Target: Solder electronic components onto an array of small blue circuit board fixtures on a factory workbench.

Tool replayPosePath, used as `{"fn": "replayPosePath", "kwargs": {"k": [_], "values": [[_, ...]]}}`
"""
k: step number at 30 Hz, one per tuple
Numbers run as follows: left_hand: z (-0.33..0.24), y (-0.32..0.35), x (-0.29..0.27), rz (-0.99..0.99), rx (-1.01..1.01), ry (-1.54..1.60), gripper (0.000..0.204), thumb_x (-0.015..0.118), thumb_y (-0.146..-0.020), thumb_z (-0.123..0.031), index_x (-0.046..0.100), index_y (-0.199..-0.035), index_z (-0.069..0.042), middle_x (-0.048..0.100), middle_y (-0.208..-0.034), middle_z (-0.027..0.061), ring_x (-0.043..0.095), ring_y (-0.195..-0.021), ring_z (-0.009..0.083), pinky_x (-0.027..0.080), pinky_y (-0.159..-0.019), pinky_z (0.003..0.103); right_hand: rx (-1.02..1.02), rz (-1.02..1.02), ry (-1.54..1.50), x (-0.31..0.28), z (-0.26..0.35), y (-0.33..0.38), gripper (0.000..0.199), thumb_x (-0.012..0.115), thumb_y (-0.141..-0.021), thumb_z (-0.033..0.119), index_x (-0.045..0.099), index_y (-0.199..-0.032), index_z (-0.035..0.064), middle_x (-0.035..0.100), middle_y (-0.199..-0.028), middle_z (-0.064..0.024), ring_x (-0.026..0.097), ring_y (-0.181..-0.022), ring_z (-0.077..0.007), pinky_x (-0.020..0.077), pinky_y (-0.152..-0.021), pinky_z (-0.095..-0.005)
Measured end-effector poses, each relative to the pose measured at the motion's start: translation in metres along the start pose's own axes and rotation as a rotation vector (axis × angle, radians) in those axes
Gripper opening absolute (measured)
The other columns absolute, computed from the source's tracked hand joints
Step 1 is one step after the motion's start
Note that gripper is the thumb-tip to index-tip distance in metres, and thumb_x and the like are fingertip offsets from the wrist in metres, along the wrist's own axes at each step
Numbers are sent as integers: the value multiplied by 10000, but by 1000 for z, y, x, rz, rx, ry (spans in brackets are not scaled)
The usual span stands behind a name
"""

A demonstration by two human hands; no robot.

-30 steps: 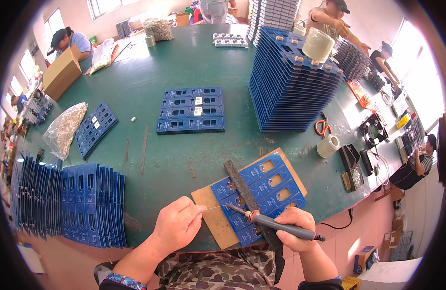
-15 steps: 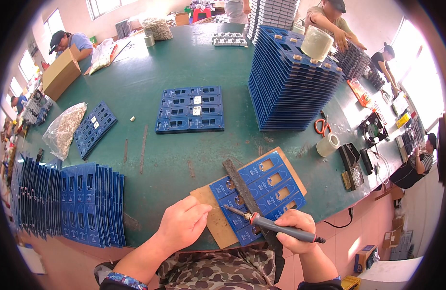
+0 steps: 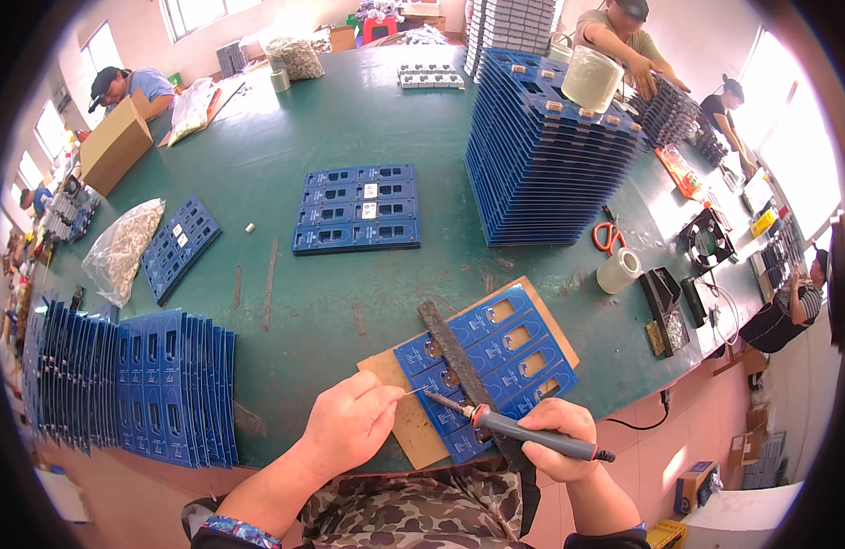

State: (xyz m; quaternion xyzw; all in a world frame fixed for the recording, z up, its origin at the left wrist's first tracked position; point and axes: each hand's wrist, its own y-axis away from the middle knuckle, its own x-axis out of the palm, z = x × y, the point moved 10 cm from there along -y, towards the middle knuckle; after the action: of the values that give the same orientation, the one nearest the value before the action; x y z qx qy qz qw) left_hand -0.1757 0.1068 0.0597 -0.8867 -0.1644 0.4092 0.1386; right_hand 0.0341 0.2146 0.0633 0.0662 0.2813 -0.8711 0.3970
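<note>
My left hand point(image 3: 352, 423) pinches a thin solder wire point(image 3: 415, 391), its free end reaching the blue circuit board panel point(image 3: 497, 355). In my right hand point(image 3: 566, 439) is a grey soldering iron point(image 3: 506, 426), gripped by its handle. The iron's tip points left and meets the panel close to the wire's end. A dark flat bar point(image 3: 452, 349) lies slantwise across the panel. Beneath both sits a brown backing board point(image 3: 399, 423), angled at the table's near edge. The exact joint under the tip is too small to make out.
Upright blue panels point(image 3: 175, 389) stand at the near left. A tall panel stack point(image 3: 550, 174) rises at the back right, beside orange-handled scissors point(image 3: 609, 236) and a white roll point(image 3: 619, 272). More panels point(image 3: 356, 209) lie mid-table. Other people work around the table.
The whole view has shifted very slightly. Both hands keep their grips, with the iron's tip and the wire staying at nearly the same spot on the panel.
</note>
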Motion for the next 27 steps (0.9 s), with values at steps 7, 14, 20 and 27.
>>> {"fn": "replayPosePath", "kwargs": {"k": [7, 14, 20, 27], "values": [[2, 2, -6, -27, -7, 9, 126, 650, -781, 44, 670, -888, -20, 554, -738, 83, 557, -590, 228, 456, -530, 329, 7, -65, -27, -10, -4, -3, 238, 722, -689, 92, 658, -887, -24, 677, -768, -135, 648, -648, -239, 509, -604, -326], [3, 1, -5, -26, -9, -3, 122, 650, -781, 42, 671, -884, -20, 551, -730, 82, 557, -590, 230, 456, -531, 329, 1, -29, -21, 0, -7, -11, 231, 720, -692, 87, 658, -881, -29, 695, -805, -135, 650, -661, -243, 509, -612, -326], [2, 2, -3, -8, -5, 17, 125, 656, -777, 39, 671, -884, -22, 534, -711, 79, 550, -586, 233, 453, -531, 334, -3, -11, -22, 0, -7, -9, 214, 714, -691, 86, 658, -866, -24, 699, -812, -136, 650, -656, -243, 509, -608, -327], [-1, 2, 3, 27, -7, 16, 128, 656, -783, 1, 669, -903, -42, 528, -727, 73, 559, -614, 246, 466, -547, 351, 31, -33, -39, -2, -5, 0, 210, 714, -697, 89, 653, -863, -25, 696, -808, -138, 646, -644, -239, 508, -603, -327]]}}
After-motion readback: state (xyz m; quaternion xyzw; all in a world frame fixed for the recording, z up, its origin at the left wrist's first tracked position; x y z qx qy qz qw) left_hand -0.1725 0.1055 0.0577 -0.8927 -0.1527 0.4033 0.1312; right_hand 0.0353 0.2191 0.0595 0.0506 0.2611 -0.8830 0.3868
